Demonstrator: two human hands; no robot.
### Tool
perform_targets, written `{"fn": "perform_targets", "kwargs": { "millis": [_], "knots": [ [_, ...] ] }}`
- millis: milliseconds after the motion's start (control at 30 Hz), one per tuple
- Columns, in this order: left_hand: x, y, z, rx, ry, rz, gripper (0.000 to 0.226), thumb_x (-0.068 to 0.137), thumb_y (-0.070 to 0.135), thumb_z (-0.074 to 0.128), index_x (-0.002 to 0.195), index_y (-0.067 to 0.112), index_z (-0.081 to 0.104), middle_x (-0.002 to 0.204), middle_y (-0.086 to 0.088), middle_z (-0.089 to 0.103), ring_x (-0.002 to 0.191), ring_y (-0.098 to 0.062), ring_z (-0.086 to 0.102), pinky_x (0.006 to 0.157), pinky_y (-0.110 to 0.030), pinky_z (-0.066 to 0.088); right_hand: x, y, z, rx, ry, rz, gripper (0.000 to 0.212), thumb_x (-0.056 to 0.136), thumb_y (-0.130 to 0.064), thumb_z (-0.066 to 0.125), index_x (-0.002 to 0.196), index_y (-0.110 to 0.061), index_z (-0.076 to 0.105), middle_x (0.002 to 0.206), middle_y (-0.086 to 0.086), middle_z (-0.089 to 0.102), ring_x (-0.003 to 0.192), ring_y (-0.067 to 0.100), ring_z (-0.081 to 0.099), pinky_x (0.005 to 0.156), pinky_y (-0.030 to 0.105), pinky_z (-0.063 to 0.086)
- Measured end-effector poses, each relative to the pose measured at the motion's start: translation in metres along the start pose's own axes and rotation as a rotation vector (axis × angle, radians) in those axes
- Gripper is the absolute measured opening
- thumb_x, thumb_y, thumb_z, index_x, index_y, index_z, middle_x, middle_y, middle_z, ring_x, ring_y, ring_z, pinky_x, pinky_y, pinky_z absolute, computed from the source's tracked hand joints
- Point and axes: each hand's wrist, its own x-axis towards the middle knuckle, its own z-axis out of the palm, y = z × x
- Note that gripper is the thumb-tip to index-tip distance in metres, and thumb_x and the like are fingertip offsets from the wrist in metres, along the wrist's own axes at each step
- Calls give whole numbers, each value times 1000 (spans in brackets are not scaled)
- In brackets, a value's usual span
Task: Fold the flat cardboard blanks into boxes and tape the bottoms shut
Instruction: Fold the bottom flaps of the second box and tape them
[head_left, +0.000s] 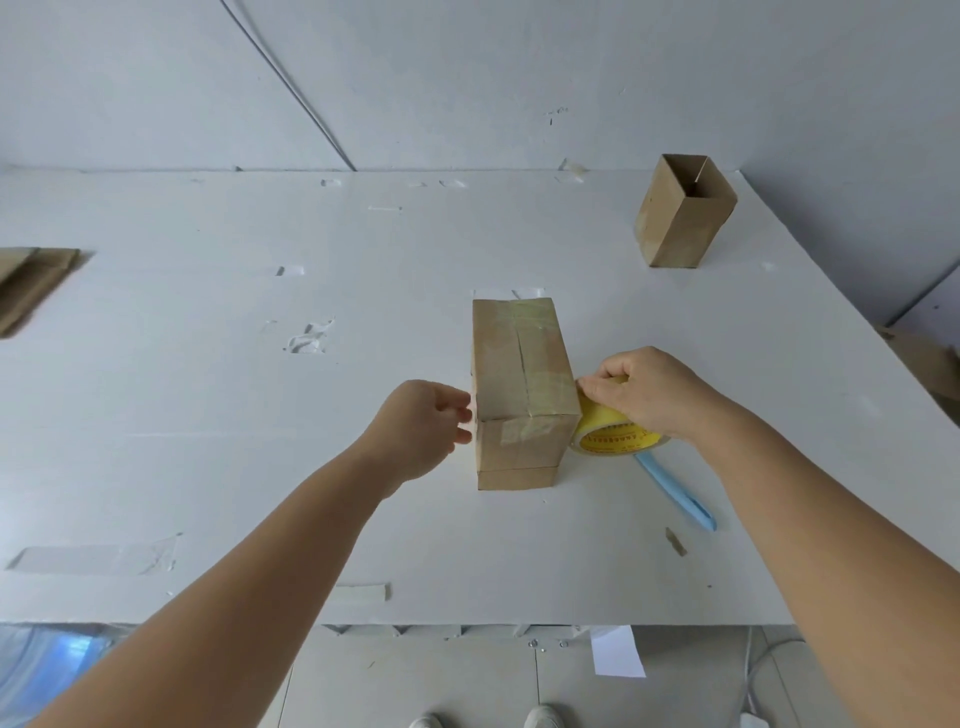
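Right hand (644, 389) grips yellow tape roll (610, 428), red print unreadable; left hand (423, 428) open, fingertips on box (519, 395)

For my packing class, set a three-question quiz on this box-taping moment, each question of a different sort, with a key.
1. True or false: the right hand grips the yellow roll of packing tape against the side of the brown cardboard box being taped.
2. Which lies on the white table just nearer than the tape roll?
A. scissors
B. light blue plastic cutter
C. marker
3. Fill in: the finished brown cardboard box at the far right stands with its open end facing ____.

Key: 1 true; 2 B; 3 up.
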Motion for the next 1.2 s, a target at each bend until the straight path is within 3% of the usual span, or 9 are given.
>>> {"fn": "perform_targets", "kwargs": {
  "millis": [133,267,400,500,600,700,867,967,1200],
  "knots": [
    [2,15,-2,352,138,422,46,97,12,39,143,18,41,143,2,45,131,-15,42,103,-19,29,0,-2,-1,-18,-11,7,31,85,-49,60,74,-22,68,70,-4,60,63,9,52,49,22,33],
    [14,41,10,608,-57,788,55,96,41,49,145,22,37,154,1,30,144,-18,16,113,-31,13,1,-2,-3,-46,-27,-11,31,85,-50,58,69,-24,64,73,-2,60,68,12,55,53,26,36],
    [41,56,28,935,-238,832,57,94,55,41,145,32,35,155,10,26,147,-12,4,115,-40,6,3,1,-3,-29,-39,-28,32,85,-49,59,65,-24,62,66,-4,57,65,13,53,55,28,37],
    [53,51,32,889,-258,807,48,90,57,48,133,35,48,146,16,36,144,-9,10,111,-36,7,2,11,-4,5,-41,-33,31,85,-55,56,70,-28,64,71,-7,59,68,11,56,55,25,37],
    [58,48,32,810,-251,802,44,86,59,53,125,39,53,135,22,42,142,-6,13,108,-32,5,-4,29,-5,266,-35,24,30,84,-59,53,84,-32,67,87,-5,66,80,13,63,59,23,46],
    [59,54,32,832,-265,784,46,81,63,55,122,42,55,129,20,45,137,-6,16,106,-31,6,-10,46,1,475,-33,85,32,87,-59,51,84,-31,67,82,-3,67,79,15,65,66,26,50],
    [63,66,39,974,-315,888,53,82,62,46,124,31,56,107,11,59,118,-9,44,112,-30,10,-8,44,12,819,9,104,36,87,-43,59,88,-7,64,76,10,55,73,21,54,69,33,44],
    [64,60,42,930,-324,881,60,85,54,48,139,27,45,102,10,62,112,-8,46,115,-32,7,1,43,6,635,74,36,30,87,-39,63,64,-20,60,59,-8,52,58,7,50,59,22,41],
    [70,60,42,951,-365,871,74,79,59,38,145,27,35,101,12,63,113,-6,45,115,-28,4,12,46,-2,-45,115,77,34,76,-60,62,66,-28,57,71,-9,58,67,10,53,55,27,37]
  ]
}}
